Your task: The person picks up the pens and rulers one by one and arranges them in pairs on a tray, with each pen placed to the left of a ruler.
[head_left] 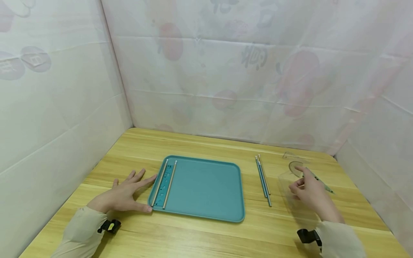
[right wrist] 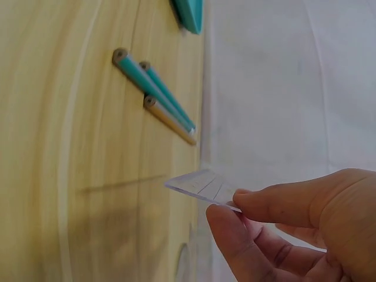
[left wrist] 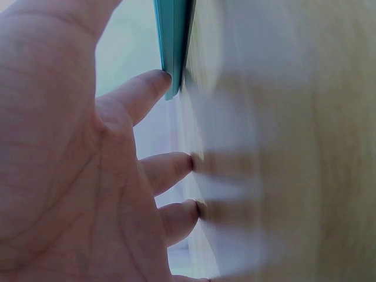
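My right hand (head_left: 311,195) is over the right of the table, pinching a clear plastic set square (right wrist: 197,185) between thumb and fingers. In the head view a green-marked pointed plastic edge (head_left: 326,186) shows beside the hand. Just beyond the fingers lies a clear protractor (head_left: 293,167). My left hand (head_left: 124,195) rests with fingers spread at the left edge of a teal tray (head_left: 206,190), a fingertip touching its rim in the left wrist view. Along the tray's left side lie a teal stencil ruler (head_left: 166,182) and two gold pencils, one on each side of it.
Between tray and right hand lie two teal pencils (head_left: 260,179) and a gold pencil (head_left: 264,173), close together on the wooden table (head_left: 200,236). Another clear plastic piece (head_left: 288,155) lies at the back right. Pale fabric walls (head_left: 206,86) enclose the table's back and sides.
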`<state>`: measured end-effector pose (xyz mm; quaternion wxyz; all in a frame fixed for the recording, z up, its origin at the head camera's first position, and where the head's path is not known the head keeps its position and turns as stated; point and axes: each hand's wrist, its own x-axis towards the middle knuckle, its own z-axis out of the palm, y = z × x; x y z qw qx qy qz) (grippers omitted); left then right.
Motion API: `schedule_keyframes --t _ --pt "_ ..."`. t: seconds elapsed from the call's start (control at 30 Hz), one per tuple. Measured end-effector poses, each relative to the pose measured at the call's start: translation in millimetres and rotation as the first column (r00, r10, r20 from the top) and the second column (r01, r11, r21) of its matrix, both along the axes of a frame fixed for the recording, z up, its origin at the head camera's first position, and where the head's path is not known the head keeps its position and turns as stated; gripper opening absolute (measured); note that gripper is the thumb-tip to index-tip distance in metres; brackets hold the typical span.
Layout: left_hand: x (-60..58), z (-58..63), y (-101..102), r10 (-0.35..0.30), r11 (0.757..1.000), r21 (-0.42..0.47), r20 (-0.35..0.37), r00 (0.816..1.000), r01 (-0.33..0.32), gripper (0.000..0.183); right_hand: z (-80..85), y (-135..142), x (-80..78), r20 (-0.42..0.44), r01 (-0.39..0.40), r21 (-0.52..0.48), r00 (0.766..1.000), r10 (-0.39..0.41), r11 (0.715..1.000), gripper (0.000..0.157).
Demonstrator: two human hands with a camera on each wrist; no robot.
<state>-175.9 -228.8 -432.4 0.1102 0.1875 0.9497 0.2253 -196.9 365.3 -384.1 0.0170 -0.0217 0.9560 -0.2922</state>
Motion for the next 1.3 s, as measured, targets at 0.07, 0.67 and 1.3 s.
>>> schedule_keyframes --t 0.07,0.67,1.3 --pt "-0.3 -0.1 0.2 0.001 1.000 -0.002 -0.001 1.000 -0.001 0.110 1.0 -3.6 -2.0 0.003 -0.002 -0.016 1.000 0.003 1.000 0.076" --pt "-3.1 -1.5 3.8 0.007 1.000 -0.006 -0.003 1.000 -0.007 0.110 7.8 -42.5 -16.3 0.015 -0.038 -0.123 0.999 0.040 0.992 0.082" --pt "-6.1 -0.7 8.0 0.004 1.000 0.010 0.001 1.000 -0.004 0.111 5.4 -106.4 -34.7 0.010 -0.104 -0.241 0.994 0.109 0.965 0.071"
